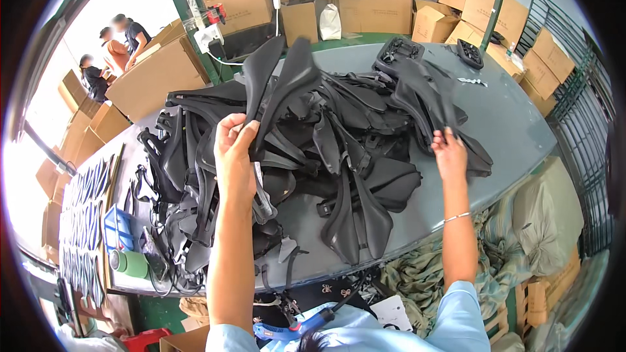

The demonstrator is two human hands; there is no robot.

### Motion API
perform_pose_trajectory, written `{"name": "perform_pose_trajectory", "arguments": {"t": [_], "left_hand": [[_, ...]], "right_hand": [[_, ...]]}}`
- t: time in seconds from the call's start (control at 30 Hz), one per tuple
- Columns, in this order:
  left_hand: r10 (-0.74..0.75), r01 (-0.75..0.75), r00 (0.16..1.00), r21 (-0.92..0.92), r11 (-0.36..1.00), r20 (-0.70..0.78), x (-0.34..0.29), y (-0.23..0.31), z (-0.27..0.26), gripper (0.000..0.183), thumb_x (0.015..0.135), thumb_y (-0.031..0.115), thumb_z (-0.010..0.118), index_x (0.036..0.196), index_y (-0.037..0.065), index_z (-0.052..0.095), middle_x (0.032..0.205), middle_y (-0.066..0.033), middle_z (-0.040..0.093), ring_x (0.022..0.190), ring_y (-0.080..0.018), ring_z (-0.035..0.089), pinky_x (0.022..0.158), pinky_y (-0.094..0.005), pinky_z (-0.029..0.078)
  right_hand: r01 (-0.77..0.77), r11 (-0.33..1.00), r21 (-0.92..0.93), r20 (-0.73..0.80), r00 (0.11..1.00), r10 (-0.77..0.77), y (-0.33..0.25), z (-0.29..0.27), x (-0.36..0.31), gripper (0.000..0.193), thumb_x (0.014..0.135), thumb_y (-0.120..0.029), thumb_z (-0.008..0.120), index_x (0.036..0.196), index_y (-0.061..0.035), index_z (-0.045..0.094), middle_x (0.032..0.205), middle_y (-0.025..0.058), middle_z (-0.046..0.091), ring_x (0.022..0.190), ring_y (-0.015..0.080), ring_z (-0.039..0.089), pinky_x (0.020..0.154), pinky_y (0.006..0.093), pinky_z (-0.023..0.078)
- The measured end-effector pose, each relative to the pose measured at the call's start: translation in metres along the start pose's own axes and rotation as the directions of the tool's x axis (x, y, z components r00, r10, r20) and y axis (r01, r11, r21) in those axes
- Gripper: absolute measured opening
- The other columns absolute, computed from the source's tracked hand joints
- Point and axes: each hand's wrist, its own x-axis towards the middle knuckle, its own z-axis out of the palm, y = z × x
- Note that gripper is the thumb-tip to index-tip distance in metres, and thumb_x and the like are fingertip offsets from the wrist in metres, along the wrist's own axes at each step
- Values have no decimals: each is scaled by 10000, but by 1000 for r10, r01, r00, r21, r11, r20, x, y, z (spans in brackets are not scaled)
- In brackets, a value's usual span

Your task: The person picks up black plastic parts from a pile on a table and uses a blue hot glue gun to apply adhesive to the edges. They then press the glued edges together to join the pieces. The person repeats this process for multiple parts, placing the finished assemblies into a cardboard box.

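My left hand [233, 146] is closed on the narrow end of a black V-shaped padded piece [287, 88], its two broad lobes pointing up and away. To the right, my right hand [450, 153] pinches the near end of another black padded piece [417, 88], slightly smeared by motion. Between and below the hands lies a heap of similar black padded pieces [352, 101]. One black two-lobed piece [355, 218] rests at the near side of the grey table [303, 244], lobes toward me.
A green bottle [129, 263] and blue basket [119, 228] stand at the table's left. A blue corded tool [293, 331] is by my lap. Black trays [398, 52] lie at the back. Cardboard boxes [375, 12] line the far side; people [134, 36] stand at far left.
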Motion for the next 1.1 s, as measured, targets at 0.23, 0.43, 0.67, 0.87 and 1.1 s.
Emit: {"name": "perform_pose_trajectory", "arguments": {"t": [0.23,0.43,0.67,0.87,1.1], "left_hand": [[608,-408,757,900,154,239,-38,-16,5,379,750,28,667,1090,6,503,1193,-208,424,1153,-376,411,1007,-431,318],[6,-305,932,772,558,363,-107,-79,14,241,819,132,640,1018,12,575,888,-155,618,786,-277,637,687,-349,506],[-204,-85,956,867,491,209,-123,-116,35,585,725,190,667,1214,16,397,1134,-211,538,978,-400,573,847,-459,463],[-216,-105,936,806,583,278,-90,-34,13,527,703,145,684,1159,2,463,976,-228,600,931,-333,609,833,-374,462],[451,-460,866,701,545,217,-71,-4,25,266,805,28,617,1050,-36,536,919,-162,556,785,-260,556,723,-308,452]], "right_hand": [[359,512,-780,415,910,-6,37,78,-47,623,794,-442,683,1208,-17,489,1018,147,625,861,233,615,722,380,502],[160,-156,-975,147,985,92,6,41,-52,521,749,-378,727,1102,-30,569,947,125,651,849,269,609,799,375,454],[-48,680,-732,190,943,272,-24,24,-71,278,717,-122,732,949,-29,609,835,14,595,755,83,534,711,236,427],[272,747,-607,40,949,-314,-85,34,-86,231,797,-99,688,986,-12,587,871,12,594,774,84,524,757,235,420],[862,-176,-475,759,300,-578,-23,82,-114,254,724,-97,728,929,-57,582,979,93,587,901,265,571,783,370,456]]}}
